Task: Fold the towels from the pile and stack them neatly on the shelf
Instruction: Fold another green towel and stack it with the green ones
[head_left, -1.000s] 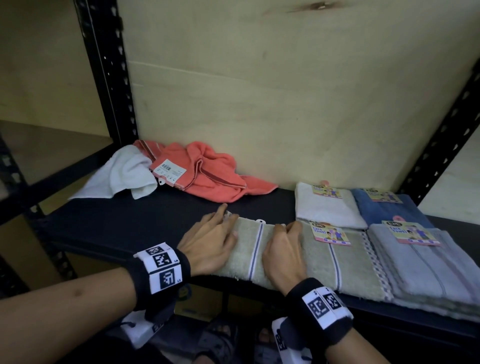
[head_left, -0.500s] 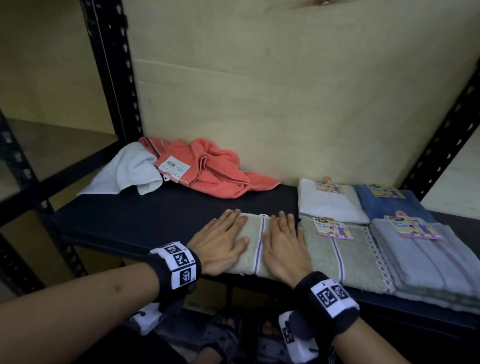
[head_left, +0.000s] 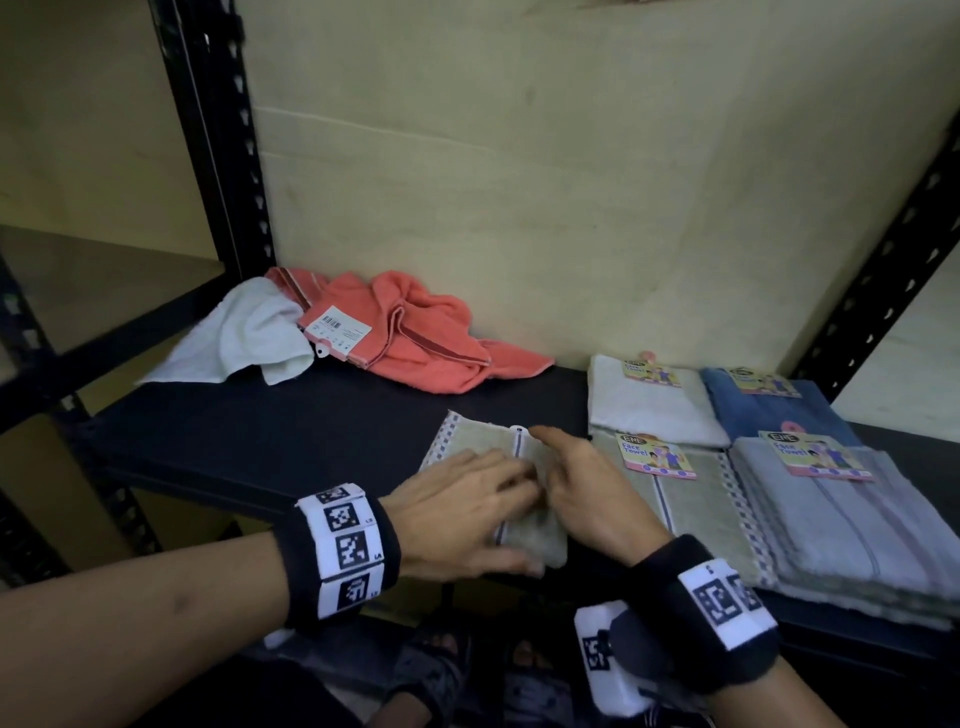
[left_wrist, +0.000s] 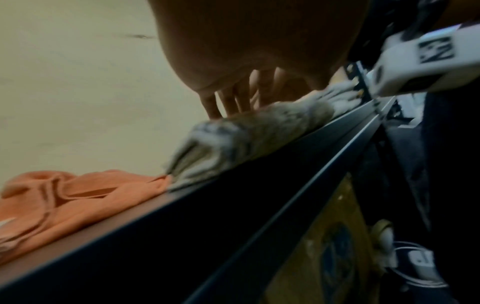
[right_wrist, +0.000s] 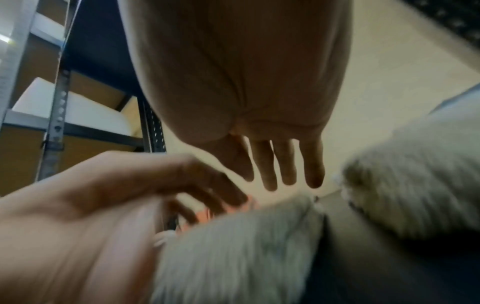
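Two hands are laid on the small folded beige towel (head_left: 475, 441) at the front edge of the dark shelf (head_left: 311, 431). Nearest, black wristbands with white coded tags (head_left: 345, 551) are worn on both wrists. The left hand (head_left: 457, 512) is spread flat over the towel's near-left part, fingers straight and pressed down on the cloth, nothing pinched; its thumb is stretched along the towel's front edge. The right hand (head_left: 587, 488) is set just beside it on the towel's right side, fingers extended toward the back, with the fingertips of both hands nearly touching over the blue stripe. In the right wrist view the right hand's fingers (right_wrist: 288, 164) are seen straight and slightly apart, so no grip is being made there either. The towel is mostly covered by the two palms; only its back-left corner with the checked border is left showing.

Just to the right, a folded beige towel with a "Face Towel" label (head_left: 691, 499) is lying flat, and next to it a grey folded stack (head_left: 852, 525). Behind those, a white folded towel (head_left: 649, 405) and a blue one (head_left: 769, 410) are placed. Further back on the left, against the pale wall, a crumpled orange towel (head_left: 415, 343) with a barcode tag is heaped beside a rumpled white towel (head_left: 244, 338).
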